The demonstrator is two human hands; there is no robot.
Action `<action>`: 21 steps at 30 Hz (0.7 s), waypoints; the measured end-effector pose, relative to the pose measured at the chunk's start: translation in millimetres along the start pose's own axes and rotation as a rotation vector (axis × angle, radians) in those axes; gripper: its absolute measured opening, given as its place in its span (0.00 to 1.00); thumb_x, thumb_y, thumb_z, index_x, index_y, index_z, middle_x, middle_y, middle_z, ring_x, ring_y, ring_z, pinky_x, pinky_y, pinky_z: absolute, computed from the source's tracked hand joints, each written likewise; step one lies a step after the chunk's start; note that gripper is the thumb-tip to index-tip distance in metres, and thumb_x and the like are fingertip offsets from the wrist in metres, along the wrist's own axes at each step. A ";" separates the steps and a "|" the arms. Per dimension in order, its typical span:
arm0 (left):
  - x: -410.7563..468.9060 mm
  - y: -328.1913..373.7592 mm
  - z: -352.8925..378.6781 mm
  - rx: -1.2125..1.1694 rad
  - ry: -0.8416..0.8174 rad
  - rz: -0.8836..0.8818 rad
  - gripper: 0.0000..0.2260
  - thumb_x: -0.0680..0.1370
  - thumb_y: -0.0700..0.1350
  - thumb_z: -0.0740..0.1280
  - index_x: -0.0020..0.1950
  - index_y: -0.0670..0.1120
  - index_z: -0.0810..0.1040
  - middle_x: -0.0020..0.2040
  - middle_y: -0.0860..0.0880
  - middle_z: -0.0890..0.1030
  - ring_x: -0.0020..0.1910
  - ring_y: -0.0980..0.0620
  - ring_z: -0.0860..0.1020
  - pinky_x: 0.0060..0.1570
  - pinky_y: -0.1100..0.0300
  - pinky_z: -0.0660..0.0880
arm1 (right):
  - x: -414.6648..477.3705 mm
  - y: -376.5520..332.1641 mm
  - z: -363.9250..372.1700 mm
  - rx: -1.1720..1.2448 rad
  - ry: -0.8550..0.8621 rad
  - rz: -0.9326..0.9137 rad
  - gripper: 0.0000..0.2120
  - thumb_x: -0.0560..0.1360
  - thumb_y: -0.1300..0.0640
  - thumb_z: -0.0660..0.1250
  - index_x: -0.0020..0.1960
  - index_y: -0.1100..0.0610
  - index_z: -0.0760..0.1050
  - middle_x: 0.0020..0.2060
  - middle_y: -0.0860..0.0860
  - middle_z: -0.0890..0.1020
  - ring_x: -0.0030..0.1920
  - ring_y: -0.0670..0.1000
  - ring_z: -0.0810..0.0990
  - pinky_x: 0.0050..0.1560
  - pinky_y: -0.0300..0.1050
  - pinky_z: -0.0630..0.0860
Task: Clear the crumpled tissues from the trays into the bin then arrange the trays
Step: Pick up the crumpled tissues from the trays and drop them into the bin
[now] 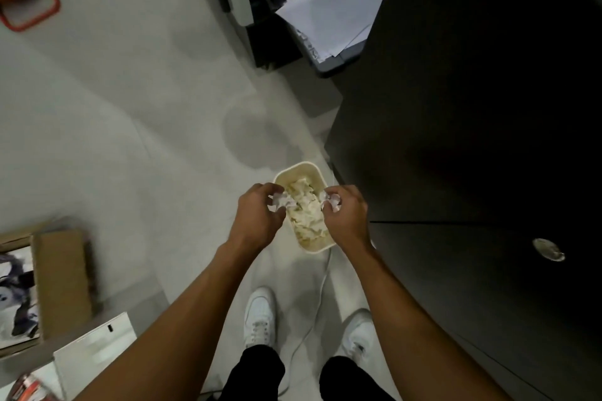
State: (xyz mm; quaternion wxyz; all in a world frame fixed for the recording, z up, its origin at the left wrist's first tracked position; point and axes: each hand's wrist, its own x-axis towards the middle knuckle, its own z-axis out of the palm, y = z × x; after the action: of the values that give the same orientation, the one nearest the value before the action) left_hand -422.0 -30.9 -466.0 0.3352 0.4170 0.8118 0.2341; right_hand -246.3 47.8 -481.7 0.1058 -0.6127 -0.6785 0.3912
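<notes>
Head view, looking steeply down at a pale floor. Far left, top: an orange-red frame, blurred. Lower left: an open cardboard box with a printed picture inside it, its details too blurred to read; just below the box, a white sheet bearing a small black mark and a smeared patch on which no writing can be made out; at the bottom corner, a red-and-silver object, only partly in view. Centre: both bare forearms reach forward over a cream rectangular bin that stands on the floor just beside the dark surface. The bin is filled with crumpled tissues. The left hand hangs over the bin's left rim, its fingers curled round a white crumpled tissue; the right hand hangs over the right rim, pinching a second crumpled tissue. Both wads are above the bin's mouth, still in the hands' grip. Below the hands: two white shoes, black trouser legs, and a thin white cable lying on the floor between the feet. Right: a dark surface fills that side of the view, with a round metallic disc set in it. Top, right of centre: loose white paper sheets stacked on a grey machine; markings along its edge are illegible.
</notes>
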 end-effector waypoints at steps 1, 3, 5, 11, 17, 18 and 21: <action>2.3 -5.6 2.7 0.000 0.001 -0.004 0.17 0.74 0.41 0.76 0.62 0.45 0.82 0.55 0.48 0.82 0.46 0.53 0.80 0.47 0.64 0.75 | 3.0 4.1 7.5 0.005 -0.003 0.009 0.09 0.78 0.63 0.69 0.58 0.58 0.82 0.58 0.52 0.79 0.55 0.48 0.77 0.50 0.29 0.69; 7.1 -14.2 6.5 0.004 0.004 -0.008 0.17 0.74 0.41 0.76 0.62 0.45 0.82 0.55 0.48 0.82 0.46 0.53 0.81 0.47 0.64 0.76 | 9.3 11.2 21.2 0.023 -0.074 0.036 0.12 0.78 0.63 0.69 0.61 0.58 0.81 0.61 0.53 0.80 0.59 0.53 0.80 0.53 0.28 0.71; 12.1 -19.9 9.8 0.013 0.005 -0.011 0.17 0.74 0.42 0.76 0.62 0.45 0.82 0.55 0.48 0.82 0.46 0.53 0.81 0.47 0.64 0.75 | 13.6 17.9 29.8 -0.014 -0.219 0.062 0.19 0.78 0.62 0.69 0.69 0.56 0.77 0.66 0.53 0.79 0.65 0.55 0.78 0.62 0.39 0.75; 28.0 -28.6 26.4 0.018 -0.003 -0.021 0.17 0.74 0.41 0.75 0.62 0.45 0.81 0.55 0.48 0.81 0.47 0.52 0.81 0.49 0.61 0.77 | 19.5 48.3 29.5 -0.090 -0.303 0.270 0.25 0.80 0.60 0.65 0.76 0.52 0.70 0.71 0.55 0.75 0.69 0.58 0.73 0.65 0.47 0.73; 47.3 -25.4 64.4 0.072 -0.098 -0.016 0.21 0.74 0.42 0.75 0.67 0.46 0.79 0.61 0.46 0.80 0.52 0.47 0.81 0.55 0.57 0.78 | 18.8 75.6 24.7 -0.059 -0.294 0.315 0.24 0.77 0.60 0.66 0.74 0.51 0.73 0.67 0.53 0.79 0.62 0.55 0.80 0.59 0.42 0.75; 49.8 -27.2 71.7 0.114 -0.149 -0.014 0.23 0.74 0.44 0.75 0.68 0.46 0.79 0.63 0.45 0.80 0.54 0.45 0.81 0.57 0.55 0.78 | 18.7 77.5 22.1 -0.054 -0.287 0.316 0.24 0.78 0.60 0.67 0.73 0.52 0.73 0.66 0.53 0.79 0.62 0.55 0.80 0.58 0.42 0.75; 48.7 -31.9 84.4 0.303 -0.328 -0.038 0.27 0.73 0.49 0.73 0.72 0.48 0.76 0.66 0.44 0.79 0.61 0.41 0.79 0.60 0.49 0.78 | 18.6 81.0 14.6 -0.039 -0.275 0.313 0.23 0.79 0.61 0.67 0.73 0.53 0.73 0.65 0.52 0.80 0.62 0.54 0.80 0.54 0.39 0.71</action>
State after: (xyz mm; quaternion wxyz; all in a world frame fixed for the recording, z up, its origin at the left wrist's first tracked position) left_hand -397.0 0.9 -560.2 0.4004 0.4799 0.7800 0.0321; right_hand -198.9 54.3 -551.3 -0.0619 -0.6534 -0.5905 0.4696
